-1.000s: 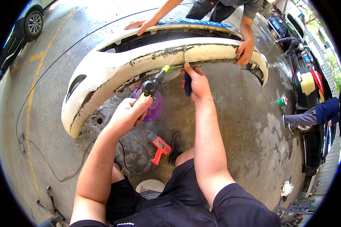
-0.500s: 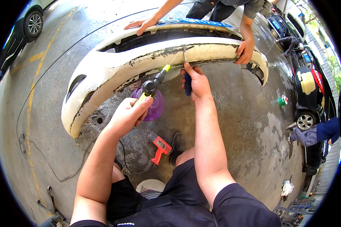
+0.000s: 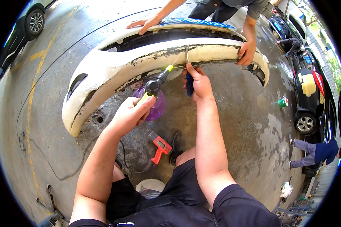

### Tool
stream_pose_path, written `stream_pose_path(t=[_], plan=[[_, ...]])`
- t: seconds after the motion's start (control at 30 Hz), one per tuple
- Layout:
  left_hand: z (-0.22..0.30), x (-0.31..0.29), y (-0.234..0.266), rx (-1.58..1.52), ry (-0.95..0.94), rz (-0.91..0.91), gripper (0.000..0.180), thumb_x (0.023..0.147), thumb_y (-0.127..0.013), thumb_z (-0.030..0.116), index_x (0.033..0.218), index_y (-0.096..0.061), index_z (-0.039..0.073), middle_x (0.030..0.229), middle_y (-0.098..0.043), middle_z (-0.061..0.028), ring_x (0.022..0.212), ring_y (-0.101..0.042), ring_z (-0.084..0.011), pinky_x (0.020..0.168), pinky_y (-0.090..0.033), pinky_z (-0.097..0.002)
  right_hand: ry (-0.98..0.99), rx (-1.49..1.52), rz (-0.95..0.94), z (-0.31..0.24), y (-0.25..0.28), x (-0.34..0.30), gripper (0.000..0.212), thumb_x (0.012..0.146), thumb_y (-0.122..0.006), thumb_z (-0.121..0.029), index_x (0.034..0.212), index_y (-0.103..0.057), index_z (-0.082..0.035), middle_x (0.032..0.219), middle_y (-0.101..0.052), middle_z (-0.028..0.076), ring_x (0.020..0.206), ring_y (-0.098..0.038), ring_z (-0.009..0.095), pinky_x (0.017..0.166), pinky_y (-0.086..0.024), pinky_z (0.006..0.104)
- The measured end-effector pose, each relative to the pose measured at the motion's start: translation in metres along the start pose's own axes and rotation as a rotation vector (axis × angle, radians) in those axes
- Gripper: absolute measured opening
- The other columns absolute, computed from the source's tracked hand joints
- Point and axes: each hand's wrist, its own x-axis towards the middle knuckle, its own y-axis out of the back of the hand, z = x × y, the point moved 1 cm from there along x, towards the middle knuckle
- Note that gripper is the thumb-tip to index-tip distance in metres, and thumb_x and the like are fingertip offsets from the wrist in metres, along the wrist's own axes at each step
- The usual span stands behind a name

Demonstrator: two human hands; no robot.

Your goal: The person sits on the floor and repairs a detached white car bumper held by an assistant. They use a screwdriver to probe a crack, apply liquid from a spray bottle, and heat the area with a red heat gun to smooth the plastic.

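A white car bumper [image 3: 102, 68] with dark cracked, peeling patches lies across in front of me. My left hand [image 3: 132, 113] is closed round the trigger head of a spray bottle [image 3: 157, 108] with a purple body, black head and yellow-green nozzle. From the nozzle a thin streak reaches toward the bumper's lower face. My right hand [image 3: 199, 84] grips a tool with a dark blue handle [image 3: 190, 86] and a slim metal shaft. That shaft lies up against the bumper's front face, near a dark crack; the exact shape of its tip cannot be made out.
Across from me, another person's hands [image 3: 247, 52] hold the bumper, by a blue plate [image 3: 195, 22]. A red heat gun [image 3: 160, 148] lies on the floor beside my foot. At right are a green can [image 3: 282, 102], cars and a walking person [image 3: 316, 153]. Cables cross the left floor.
The view has shifted slightly. My hands keep their grips and nearly the same places at the bumper. At the far right, the person in dark blue has changed stride.
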Motion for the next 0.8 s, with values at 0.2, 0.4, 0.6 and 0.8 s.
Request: stream_pose_path(t=[0.2, 0.4, 0.6, 0.8], plan=[[0.0023, 0.0001, -0.002, -0.018, -0.001, 0.0, 0.066, 0.117, -0.058, 0.052, 0.065, -0.052, 0.012, 0.058, -0.049, 0.0025, 0.055, -0.045, -0.0089, 0.056, -0.035, -0.0303, -0.003, -0.006, -0.004, -0.0001, 0.0015, -0.001, 0.034, 0.106, -0.083, -0.045, 0.108, -0.068, -0.014, 0.097, -0.075, 0.0, 0.076, -0.066, 0.014, 0.063, -0.051, 0.0332], [0.0036, -0.0017, -0.001, 0.007, -0.007, -0.002, 0.068, 0.116, -0.058, 0.055, 0.064, -0.053, 0.011, 0.057, -0.049, 0.0019, 0.055, -0.046, -0.0091, 0.056, -0.034, -0.0306, 0.008, -0.013, -0.006, 0.003, 0.0, 0.0015, 0.035, 0.106, -0.083, -0.045, 0.108, -0.069, -0.014, 0.097, -0.075, 0.0, 0.076, -0.066, 0.014, 0.062, -0.051, 0.033], [0.0072, -0.0024, -0.0006, 0.013, -0.006, -0.005, 0.068, 0.115, -0.059, 0.056, 0.064, -0.054, 0.011, 0.057, -0.05, 0.0018, 0.054, -0.046, -0.0091, 0.056, -0.034, -0.0302, -0.011, -0.011, -0.005, -0.0003, -0.001, 0.0004, 0.032, 0.107, -0.083, -0.044, 0.106, -0.069, -0.015, 0.094, -0.072, -0.001, 0.074, -0.064, 0.014, 0.061, -0.051, 0.0329], [0.0072, -0.0028, -0.0003, 0.004, 0.02, 0.004, 0.068, 0.115, -0.061, 0.056, 0.064, -0.054, 0.011, 0.057, -0.05, 0.0022, 0.053, -0.047, -0.0089, 0.056, -0.035, -0.0297, -0.003, -0.015, -0.005, 0.0012, -0.0005, 0.0004, 0.031, 0.107, -0.082, -0.044, 0.111, -0.069, -0.016, 0.097, -0.073, -0.002, 0.076, -0.065, 0.013, 0.063, -0.049, 0.0321]])
